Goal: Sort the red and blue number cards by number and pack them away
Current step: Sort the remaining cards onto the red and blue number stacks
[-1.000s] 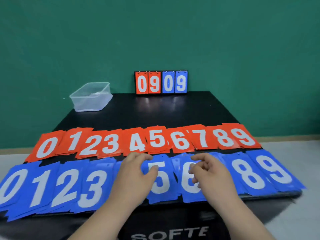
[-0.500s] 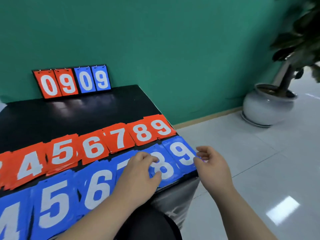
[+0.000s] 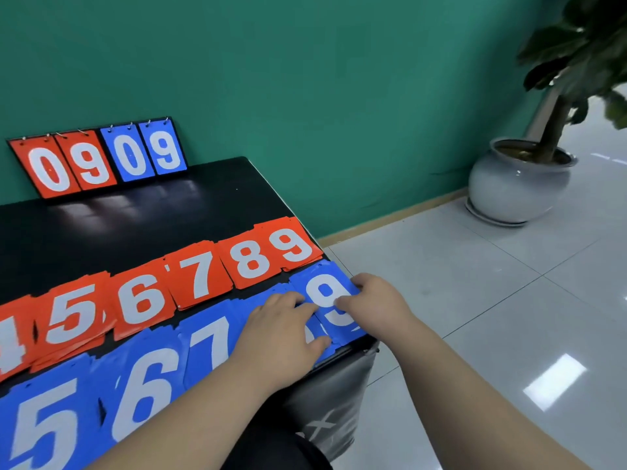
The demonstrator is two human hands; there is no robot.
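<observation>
The blue 9 pile (image 3: pixel 322 283) sits at the right end of the blue row (image 3: pixel 146 395), right on the bench (image 3: pixel 135 225) corner. Your right hand (image 3: pixel 376 307) has it: fingers (image 3: pixel 359 283) curled over the pile's right edge, thumb down on the white digit, so they're clamped on that pile. Your left hand (image 3: pixel 281 334) lies flat just beside it. Its fingers are straight and slightly apart, pressing on the next blue pile (image 3: pixel 261 295), and the hand covers most of that number. The fingertips reach the left edge of the 9s.

Going left along the near row you've got blue 7 (image 3: pixel 210 344), 6 and 5 (image 3: pixel 37 432), all a bit fanned and overlapping. Just behind runs the red row (image 3: pixel 142 300): 4, 5, 6, 7, 8, 9, also kinda messy, with the 4 cut off by the frame edge. The red 9 (image 3: pixel 291 245) lies directly behind the blue 9 pile, their edges about touching.

Further back, well apart from the rows, a flip scoreboard (image 3: pixel 98 161) stands at the bench's far edge against the green wall (image 3: pixel 339 96), showing red 0 9 and blue 0 9, hung on little rings.

Only container you can see is the round grey pot (image 3: pixel 515 188) on the tiled floor (image 3: pixel 475 300) by the wall, well off to the right of the bench. It holds a plant (image 3: pixel 576 45) with a thick trunk and dark leaves.
</observation>
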